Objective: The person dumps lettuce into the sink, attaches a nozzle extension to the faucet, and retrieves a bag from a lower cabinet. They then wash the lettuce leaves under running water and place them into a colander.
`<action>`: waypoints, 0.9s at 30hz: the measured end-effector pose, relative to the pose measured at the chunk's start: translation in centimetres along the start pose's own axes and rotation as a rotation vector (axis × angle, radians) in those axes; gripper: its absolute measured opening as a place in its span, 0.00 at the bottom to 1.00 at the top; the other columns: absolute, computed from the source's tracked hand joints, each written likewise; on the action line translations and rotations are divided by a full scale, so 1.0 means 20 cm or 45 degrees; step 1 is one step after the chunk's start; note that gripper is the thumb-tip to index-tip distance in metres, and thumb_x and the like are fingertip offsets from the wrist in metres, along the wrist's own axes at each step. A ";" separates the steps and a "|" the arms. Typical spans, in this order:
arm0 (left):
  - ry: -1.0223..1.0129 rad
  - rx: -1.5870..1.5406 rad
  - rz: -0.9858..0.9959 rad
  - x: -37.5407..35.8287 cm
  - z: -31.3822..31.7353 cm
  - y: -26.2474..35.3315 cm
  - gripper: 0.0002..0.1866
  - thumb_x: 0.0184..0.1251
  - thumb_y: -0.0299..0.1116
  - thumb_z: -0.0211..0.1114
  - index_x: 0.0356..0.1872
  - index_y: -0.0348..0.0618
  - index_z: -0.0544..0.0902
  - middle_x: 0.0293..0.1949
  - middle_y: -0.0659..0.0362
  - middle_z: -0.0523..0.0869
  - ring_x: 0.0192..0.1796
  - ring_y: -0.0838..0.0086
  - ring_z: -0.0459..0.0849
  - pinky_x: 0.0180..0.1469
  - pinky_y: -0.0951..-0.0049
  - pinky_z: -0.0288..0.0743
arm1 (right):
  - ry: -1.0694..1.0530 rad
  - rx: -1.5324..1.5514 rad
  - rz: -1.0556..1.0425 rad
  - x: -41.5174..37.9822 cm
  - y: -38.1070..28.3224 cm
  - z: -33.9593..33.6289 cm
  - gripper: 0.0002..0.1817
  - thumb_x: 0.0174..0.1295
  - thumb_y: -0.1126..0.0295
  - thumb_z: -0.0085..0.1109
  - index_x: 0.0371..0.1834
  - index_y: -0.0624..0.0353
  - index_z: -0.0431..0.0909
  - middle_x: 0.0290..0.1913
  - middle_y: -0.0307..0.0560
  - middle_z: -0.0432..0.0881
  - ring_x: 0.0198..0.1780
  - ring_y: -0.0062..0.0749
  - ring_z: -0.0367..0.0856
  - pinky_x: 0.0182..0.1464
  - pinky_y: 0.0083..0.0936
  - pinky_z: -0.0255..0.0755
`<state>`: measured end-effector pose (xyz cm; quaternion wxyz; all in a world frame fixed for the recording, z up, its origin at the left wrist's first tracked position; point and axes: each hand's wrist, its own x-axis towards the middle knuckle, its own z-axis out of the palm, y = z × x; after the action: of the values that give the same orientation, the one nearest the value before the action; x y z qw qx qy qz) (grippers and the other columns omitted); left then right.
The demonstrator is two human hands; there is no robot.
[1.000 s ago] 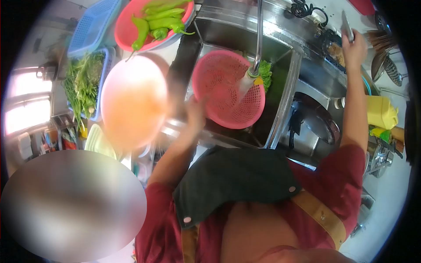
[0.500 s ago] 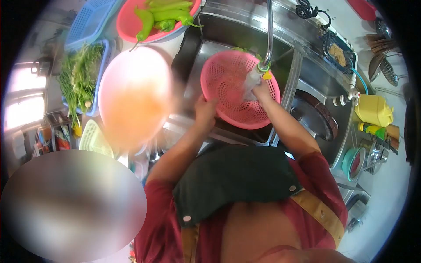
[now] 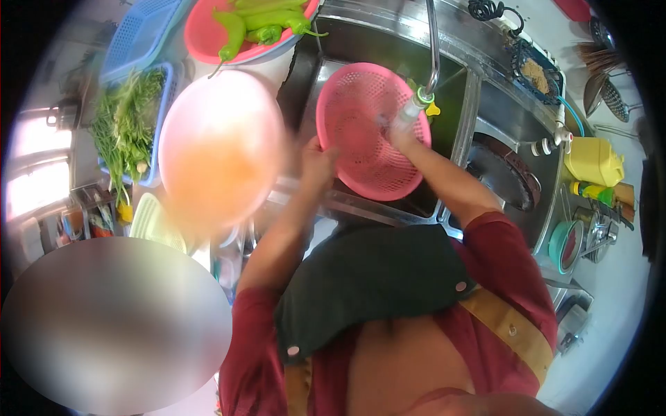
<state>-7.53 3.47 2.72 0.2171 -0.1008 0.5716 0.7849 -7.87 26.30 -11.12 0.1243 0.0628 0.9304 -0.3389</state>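
A pink perforated basket [image 3: 361,139] is tilted over the sink. My left hand [image 3: 319,163] grips its left rim, with the fingers closed round the edge. At the basket's right side, my right hand [image 3: 404,137] is just below the faucet nozzle [image 3: 416,104], where water runs over it. Its fingers are blurred by the water, so what they do cannot be made out. The inside of the basket shows no distinct items. Some green leaves lie in the sink behind the basket.
Left of the sink are a blurred pink bowl [image 3: 222,139], a blue basket of greens [image 3: 128,125] and a red bowl of green peppers [image 3: 201,35]. A large pan [image 3: 496,173] sits in the right basin, near a yellow jug [image 3: 593,161].
The basket has shifted slightly up and left and tilted more. My right hand has moved a little left, and the faucet nozzle stands more in view.
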 end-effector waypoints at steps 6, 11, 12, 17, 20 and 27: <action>-0.003 0.007 0.059 0.03 0.08 0.07 0.16 0.46 0.15 0.52 0.39 0.32 0.75 0.35 0.56 0.81 0.34 0.75 0.80 0.36 0.78 0.75 | -0.436 0.094 -0.473 -0.24 -0.39 -0.06 0.16 0.56 0.73 0.47 0.48 0.56 0.75 0.51 0.54 0.75 0.51 0.42 0.74 0.52 0.34 0.68; 0.052 0.196 0.183 0.05 0.02 0.07 0.15 0.46 0.15 0.52 0.38 0.32 0.76 0.34 0.56 0.81 0.34 0.75 0.80 0.37 0.77 0.75 | -0.049 -0.283 -0.455 -0.15 -0.30 -0.26 0.15 0.57 0.73 0.45 0.48 0.56 0.74 0.50 0.56 0.75 0.50 0.46 0.75 0.51 0.37 0.69; 0.055 0.168 0.178 0.04 0.04 0.09 0.15 0.46 0.15 0.52 0.38 0.32 0.76 0.34 0.57 0.81 0.34 0.75 0.80 0.37 0.77 0.75 | 0.063 -0.308 -0.388 -0.11 -0.29 -0.30 0.15 0.57 0.73 0.45 0.48 0.56 0.74 0.49 0.56 0.76 0.50 0.46 0.75 0.51 0.37 0.69; -0.007 -0.044 0.203 0.05 0.09 0.14 0.10 0.46 0.16 0.54 0.32 0.33 0.77 0.31 0.59 0.80 0.30 0.79 0.77 0.34 0.80 0.72 | -0.108 -0.437 0.089 -0.06 -0.18 -0.10 0.17 0.54 0.67 0.51 0.48 0.57 0.74 0.44 0.55 0.78 0.47 0.47 0.77 0.47 0.38 0.71; -0.006 0.099 0.246 0.08 0.08 0.03 0.08 0.46 0.16 0.54 0.30 0.35 0.76 0.29 0.60 0.80 0.30 0.80 0.76 0.33 0.81 0.71 | -0.569 -0.113 -0.001 -0.23 -0.27 0.03 0.20 0.51 0.67 0.53 0.50 0.59 0.73 0.45 0.56 0.78 0.46 0.44 0.78 0.47 0.38 0.71; 0.091 0.253 0.276 0.04 0.02 0.08 0.07 0.46 0.16 0.53 0.28 0.37 0.75 0.26 0.62 0.78 0.26 0.82 0.74 0.28 0.82 0.70 | -0.440 -0.168 0.039 -0.20 -0.15 -0.08 0.19 0.51 0.69 0.55 0.49 0.51 0.74 0.41 0.56 0.79 0.44 0.46 0.78 0.45 0.38 0.71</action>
<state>-9.02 3.57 3.83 0.1195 -0.0445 0.6615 0.7390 -4.90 24.93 -7.05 0.2914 0.0094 0.9144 -0.2809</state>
